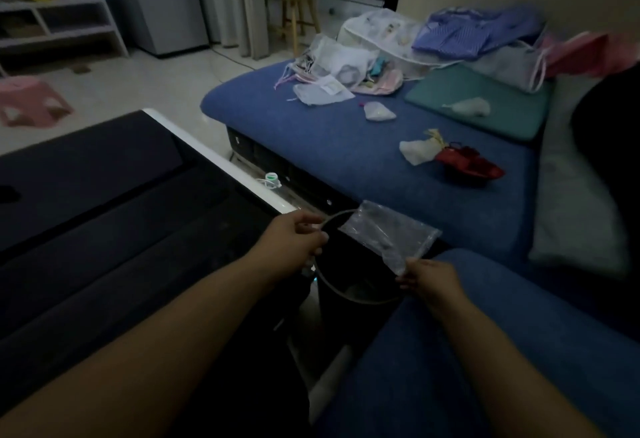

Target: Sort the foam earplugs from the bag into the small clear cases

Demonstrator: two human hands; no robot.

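My right hand [427,280] pinches the lower corner of a clear, flat plastic bag [388,235]; I cannot see anything inside it. My left hand [294,242] curls its fingers on the rim of a dark round bin [349,294] under the bag. Its contents are too dark to tell. Small white pouches [379,112] lie on the blue sofa [311,126].

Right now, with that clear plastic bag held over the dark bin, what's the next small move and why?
Probably let go of it. The right hand pinches one corner of the clear plastic bag, which looks flat and empty and hangs over the open dark bin, while the left hand holds the bin's rim. Releasing should drop it in.
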